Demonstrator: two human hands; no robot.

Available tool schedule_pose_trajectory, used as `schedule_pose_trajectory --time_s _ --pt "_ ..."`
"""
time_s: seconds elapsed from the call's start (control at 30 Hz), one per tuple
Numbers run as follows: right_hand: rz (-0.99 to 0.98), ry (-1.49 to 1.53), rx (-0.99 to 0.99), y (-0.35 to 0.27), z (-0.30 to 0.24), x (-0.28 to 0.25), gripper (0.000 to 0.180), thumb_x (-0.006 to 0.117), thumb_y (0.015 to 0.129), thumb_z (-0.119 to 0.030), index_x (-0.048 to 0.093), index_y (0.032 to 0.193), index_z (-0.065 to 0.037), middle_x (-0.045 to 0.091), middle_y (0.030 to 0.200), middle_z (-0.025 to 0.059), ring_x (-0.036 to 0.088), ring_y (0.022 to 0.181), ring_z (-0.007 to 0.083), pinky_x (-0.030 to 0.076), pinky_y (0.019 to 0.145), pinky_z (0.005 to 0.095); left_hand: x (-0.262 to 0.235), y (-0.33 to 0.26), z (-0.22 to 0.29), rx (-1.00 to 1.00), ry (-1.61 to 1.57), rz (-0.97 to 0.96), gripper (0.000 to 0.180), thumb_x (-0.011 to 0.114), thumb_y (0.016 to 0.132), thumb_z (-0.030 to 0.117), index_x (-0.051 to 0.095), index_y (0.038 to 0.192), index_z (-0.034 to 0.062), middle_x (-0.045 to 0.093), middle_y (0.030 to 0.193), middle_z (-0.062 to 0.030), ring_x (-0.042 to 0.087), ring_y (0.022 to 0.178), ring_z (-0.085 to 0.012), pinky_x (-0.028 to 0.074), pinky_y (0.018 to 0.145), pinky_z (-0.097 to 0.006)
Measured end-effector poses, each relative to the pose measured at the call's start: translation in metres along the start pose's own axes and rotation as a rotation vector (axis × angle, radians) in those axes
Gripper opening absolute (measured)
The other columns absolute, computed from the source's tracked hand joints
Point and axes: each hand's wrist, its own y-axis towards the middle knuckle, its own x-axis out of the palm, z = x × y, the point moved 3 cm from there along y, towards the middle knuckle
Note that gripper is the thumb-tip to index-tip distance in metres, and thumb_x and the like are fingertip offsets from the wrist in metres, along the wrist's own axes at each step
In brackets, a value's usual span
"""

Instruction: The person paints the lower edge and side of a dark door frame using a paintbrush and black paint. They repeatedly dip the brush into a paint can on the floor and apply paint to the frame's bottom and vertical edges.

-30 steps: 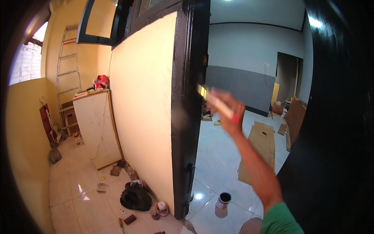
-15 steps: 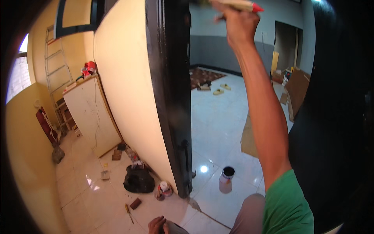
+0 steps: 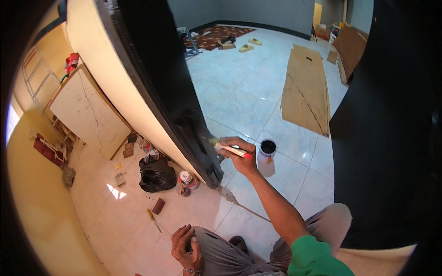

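The right hand (image 3: 237, 154) has its grip closed around the handle of a paintbrush (image 3: 234, 150), the thing in use, near the middle of the view. The pale handle slants, its red end toward 4 o'clock and its bristles toward 10 o'clock, where they meet the outline of a black door frame (image 3: 184, 108); whether they touch it I cannot tell. At 3 o'clock from this hand, just beside it, an open paint can (image 3: 266, 156) with black paint inside stands on the tiled floor (image 3: 239, 108).

The left hand (image 3: 186, 246), at 7 o'clock from the right one, lies by the left knee, its grip released and its fingers loosely curled; a bracelet (image 3: 191, 270) circles the wrist. Near it on the floor are a yellow-handled tool (image 3: 153, 220) at 10 o'clock and a dark red block (image 3: 158, 206) at 11 o'clock.

From the right hand, a jar with a white lid (image 3: 186, 177) stands at 8 o'clock, with a black plastic bag (image 3: 157, 177) just beyond it. A brown cardboard sheet (image 3: 305, 89) lies between 1 and 2 o'clock, yellowish sandals (image 3: 246, 48) at 12 o'clock, and a black door panel (image 3: 377, 147) fills 3 o'clock, beyond the can.
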Motion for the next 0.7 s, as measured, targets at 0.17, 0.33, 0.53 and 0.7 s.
schedule_pose_trajectory --time_s 0.17,0.33,0.53,0.7 --pt "0.082 -0.007 0.242 -0.015 -0.013 -0.033 0.018 0.081 0.087 -0.002 0.074 0.103 0.002 0.077 0.094 0.0092 0.070 0.074 0.0108 0.058 0.063 0.0248 -0.004 -0.011 -0.003 0.003 -0.031 0.024 0.026 0.060 0.079 0.000 0.074 0.101 -0.0048 0.071 0.111 -0.0248 0.068 0.107 -0.0376 0.056 0.093 -0.044" --pt "-0.110 -0.383 -0.298 0.108 -0.110 -0.024 0.035 0.085 0.087 -0.033 0.077 0.103 -0.003 0.078 0.083 0.0084 0.074 0.062 0.0125 0.059 0.057 0.0252 -0.002 -0.013 0.001 0.023 -0.022 0.020 0.027 0.060 0.079 0.001 0.074 0.101 -0.0052 0.071 0.112 -0.0245 0.068 0.108 -0.0382 0.056 0.091 -0.043" --pt "-0.123 -0.079 -0.258 0.181 -0.141 0.000 0.038 0.085 0.087 -0.034 0.076 0.104 -0.001 0.077 0.098 0.0136 0.078 0.089 0.0205 0.064 0.062 0.0257 0.010 -0.018 0.013 0.040 0.019 -0.012 0.027 0.059 0.086 0.006 0.070 0.106 -0.0085 0.067 0.119 -0.0278 0.066 0.111 -0.0355 0.054 0.095 -0.041" --pt "-0.256 -0.005 0.284 0.089 -0.043 -0.042 0.031 0.087 0.084 -0.018 0.074 0.103 0.002 0.075 0.094 0.0115 0.071 0.071 0.0124 0.060 0.059 0.0254 -0.017 -0.029 0.010 -0.019 0.078 0.154 0.026 0.060 0.091 0.010 0.070 0.109 -0.0073 0.064 0.128 -0.0275 0.063 0.120 -0.0370 0.051 0.101 -0.045"
